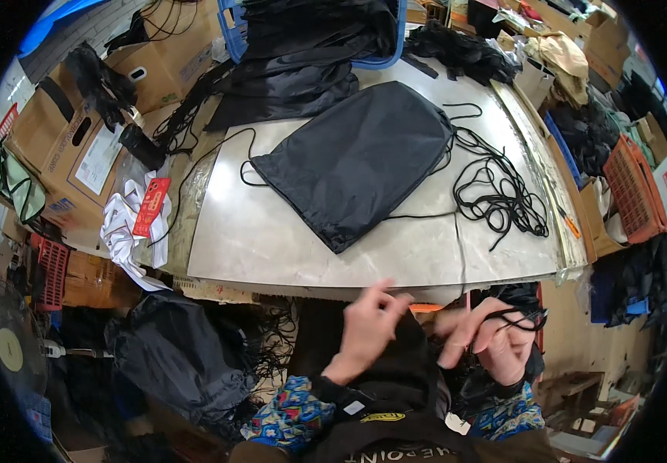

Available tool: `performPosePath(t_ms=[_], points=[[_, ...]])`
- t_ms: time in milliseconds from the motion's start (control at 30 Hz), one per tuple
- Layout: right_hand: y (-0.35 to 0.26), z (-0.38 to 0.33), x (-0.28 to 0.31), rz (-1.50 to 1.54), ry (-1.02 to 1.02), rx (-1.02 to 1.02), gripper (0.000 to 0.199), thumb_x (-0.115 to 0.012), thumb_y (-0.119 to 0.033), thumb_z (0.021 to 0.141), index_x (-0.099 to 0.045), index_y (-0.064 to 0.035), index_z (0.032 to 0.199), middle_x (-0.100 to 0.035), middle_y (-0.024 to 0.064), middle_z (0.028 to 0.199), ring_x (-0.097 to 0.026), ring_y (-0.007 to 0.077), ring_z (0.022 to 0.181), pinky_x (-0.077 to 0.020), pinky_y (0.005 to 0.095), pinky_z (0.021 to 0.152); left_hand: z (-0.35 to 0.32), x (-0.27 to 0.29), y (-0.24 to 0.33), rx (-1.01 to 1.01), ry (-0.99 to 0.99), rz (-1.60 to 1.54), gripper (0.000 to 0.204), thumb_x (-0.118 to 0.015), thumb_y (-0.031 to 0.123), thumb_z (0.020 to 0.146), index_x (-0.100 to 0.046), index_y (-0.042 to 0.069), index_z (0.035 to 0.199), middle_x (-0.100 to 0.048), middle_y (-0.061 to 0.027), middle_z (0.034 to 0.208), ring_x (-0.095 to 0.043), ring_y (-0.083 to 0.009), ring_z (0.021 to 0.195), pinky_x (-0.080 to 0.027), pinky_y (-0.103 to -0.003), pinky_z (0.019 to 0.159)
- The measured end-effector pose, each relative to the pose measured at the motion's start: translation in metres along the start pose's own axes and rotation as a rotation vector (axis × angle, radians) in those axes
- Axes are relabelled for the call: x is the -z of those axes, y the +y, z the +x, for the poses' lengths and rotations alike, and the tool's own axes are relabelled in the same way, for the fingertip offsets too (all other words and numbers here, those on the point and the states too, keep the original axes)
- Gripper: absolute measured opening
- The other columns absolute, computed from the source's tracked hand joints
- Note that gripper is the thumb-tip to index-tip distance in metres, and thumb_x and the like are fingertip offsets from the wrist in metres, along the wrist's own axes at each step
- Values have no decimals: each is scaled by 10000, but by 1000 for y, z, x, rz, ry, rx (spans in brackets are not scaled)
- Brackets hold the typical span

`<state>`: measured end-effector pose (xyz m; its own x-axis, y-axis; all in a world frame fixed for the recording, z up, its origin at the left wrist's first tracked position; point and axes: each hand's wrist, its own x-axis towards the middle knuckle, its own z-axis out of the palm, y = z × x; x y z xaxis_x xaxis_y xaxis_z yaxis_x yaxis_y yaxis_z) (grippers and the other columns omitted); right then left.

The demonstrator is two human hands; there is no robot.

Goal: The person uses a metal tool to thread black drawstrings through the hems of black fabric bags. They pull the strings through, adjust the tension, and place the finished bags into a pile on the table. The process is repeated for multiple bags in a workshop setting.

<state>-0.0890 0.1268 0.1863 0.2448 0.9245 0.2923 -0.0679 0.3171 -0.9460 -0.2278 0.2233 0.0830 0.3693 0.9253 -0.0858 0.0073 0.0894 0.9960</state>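
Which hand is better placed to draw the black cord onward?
Right, probably: the right hand already has the black cord looped over its fingers, while the left hand rests on the black fabric.

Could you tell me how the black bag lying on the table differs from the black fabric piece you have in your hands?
The black bag lies spread flat on the table, untouched; the black fabric piece is bunched below the table edge, between the left hand and right hand. The bag shows its whole outline; the fabric piece is partly hidden. Both are dark, with black cord nearby.

A blue basket (235,38), cardboard boxes (63,143) and an orange crate (633,189) ring the pale table (272,239).
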Motion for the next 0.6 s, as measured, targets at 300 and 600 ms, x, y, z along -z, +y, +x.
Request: performPosePath(t_ms=[300,600], points=[[62,37,-2,-506,16,-30,212,-543,-186,934,-618,12,927,-571,69,666,-537,142,563,-428,274,505,95,44,34,358,25,-362,271,-653,266,877,-503,84,743,-425,46,635,-316,-30,434,-223,-201,369],[134,57,-21,-547,139,108,158,-560,-135,831,-547,16,785,-577,199,760,-578,394,727,-470,456,640,56,11,32,247,50,-317,95,-626,136,879,-574,89,817,-516,46,659,-420,-18,529,-281,-184,441]])
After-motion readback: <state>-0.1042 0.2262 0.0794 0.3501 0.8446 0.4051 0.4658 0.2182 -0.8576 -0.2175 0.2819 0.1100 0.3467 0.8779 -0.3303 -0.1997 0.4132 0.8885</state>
